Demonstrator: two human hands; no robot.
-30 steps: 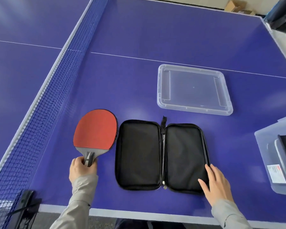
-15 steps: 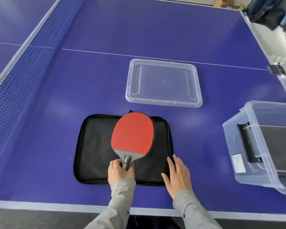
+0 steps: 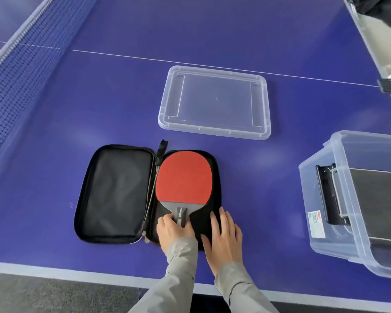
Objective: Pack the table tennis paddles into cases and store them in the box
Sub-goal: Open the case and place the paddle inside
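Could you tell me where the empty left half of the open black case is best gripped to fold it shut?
Probably the far-left long edge of the open black zip case, approached from the left. The hinge runs down the middle, the red-faced paddle lies in the right half, and the left half lies flat and bare, so lifting that edge swings it over.

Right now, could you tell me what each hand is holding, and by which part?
The left hand grips the paddle by its handle. The right hand holds nothing, resting flat on the case.
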